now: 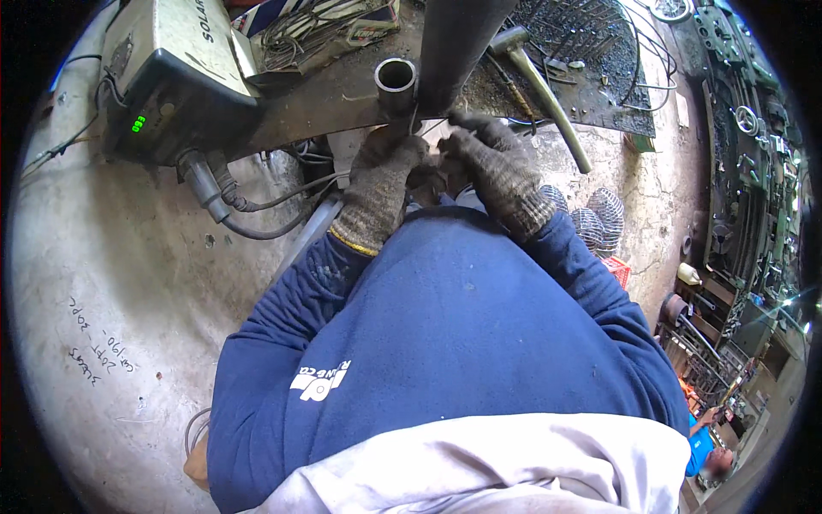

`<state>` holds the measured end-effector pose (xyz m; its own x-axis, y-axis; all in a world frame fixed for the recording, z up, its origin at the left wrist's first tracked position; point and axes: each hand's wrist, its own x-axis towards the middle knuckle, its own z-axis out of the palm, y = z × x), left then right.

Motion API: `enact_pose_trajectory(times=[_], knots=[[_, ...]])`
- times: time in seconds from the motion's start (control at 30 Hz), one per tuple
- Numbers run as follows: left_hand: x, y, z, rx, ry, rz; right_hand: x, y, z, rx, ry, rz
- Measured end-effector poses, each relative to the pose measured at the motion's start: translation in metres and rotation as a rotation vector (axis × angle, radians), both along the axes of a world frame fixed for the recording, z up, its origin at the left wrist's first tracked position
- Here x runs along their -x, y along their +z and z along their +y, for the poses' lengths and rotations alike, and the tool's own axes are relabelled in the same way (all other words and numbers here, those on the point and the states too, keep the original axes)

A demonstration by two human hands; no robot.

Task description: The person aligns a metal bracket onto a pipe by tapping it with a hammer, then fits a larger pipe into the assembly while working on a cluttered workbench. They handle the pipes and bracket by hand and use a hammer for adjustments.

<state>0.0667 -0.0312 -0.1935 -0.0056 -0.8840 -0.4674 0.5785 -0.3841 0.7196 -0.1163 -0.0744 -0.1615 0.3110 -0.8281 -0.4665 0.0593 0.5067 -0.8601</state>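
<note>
Both of my hands wear soiled grey knit gloves and are close together at the near edge of the dark metal workbench (300, 113). My left hand (383, 177) is closed, its fingers curled just below a short upright steel pipe (396, 77). My right hand (501, 171) is also closed, thumb and fingers pinched together beside the foot of a thick dark column (458, 60). A thin wire-like piece shows by the fingertips. What either hand grips is too small and shadowed to make out. A hammer (552, 111) lies to the right, its handle overhanging the edge.
At the left stands a box-shaped machine (188, 73) with a green display, a thick plug (204, 188) and cables. A tray of thin rods (295, 43) lies behind it. Wire coils (591, 224) sit on the floor at right. Another person (706, 445) is far right.
</note>
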Motion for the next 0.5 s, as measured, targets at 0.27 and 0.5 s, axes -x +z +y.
enact_pose_trajectory(times=[0.27, 0.5], knots=[[0.014, 0.015, -0.012, -0.086, 0.007, 0.159, 0.001, -0.009, -0.019, 0.129, -0.087, 0.018], [0.024, 0.008, -0.009, 0.363, 0.027, -0.297, -0.008, 0.005, -0.021, 0.026, -0.191, -0.065]])
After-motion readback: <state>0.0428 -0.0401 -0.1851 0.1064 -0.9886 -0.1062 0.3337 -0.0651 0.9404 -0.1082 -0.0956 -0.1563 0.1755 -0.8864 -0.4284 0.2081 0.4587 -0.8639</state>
